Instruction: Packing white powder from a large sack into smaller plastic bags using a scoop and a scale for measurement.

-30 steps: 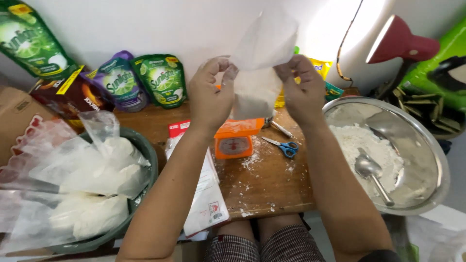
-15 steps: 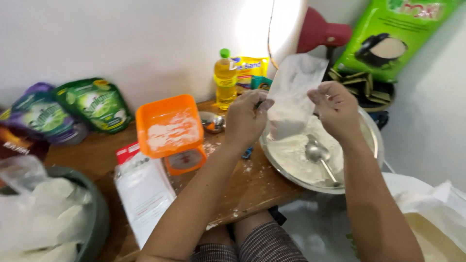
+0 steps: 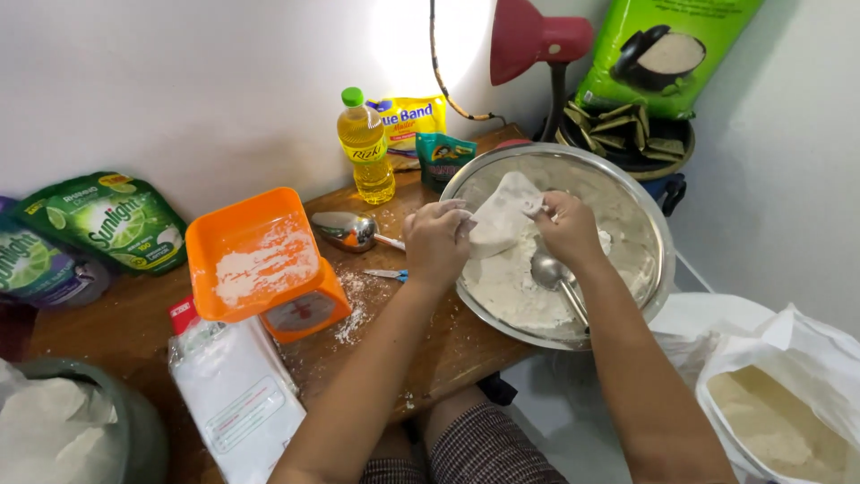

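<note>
Both hands are at centre frame over the big steel bowl (image 3: 658,269), and between them sits a small clear plastic bag (image 3: 502,224). The left hand (image 3: 436,242) pinches the bag's left edge, fingers closed on it; the right hand (image 3: 569,231) grips the right edge the same way. The bag is partly filled with white flour (image 3: 511,287) and hangs just above the heap in the bowl, where a metal spoon (image 3: 551,273) lies. To the left, an orange scale tray (image 3: 255,255) is dusted with flour. The bowl overhangs the wooden table's (image 3: 134,314) front edge. At lower right, an open sack (image 3: 788,421) of pale powder stands.
</note>
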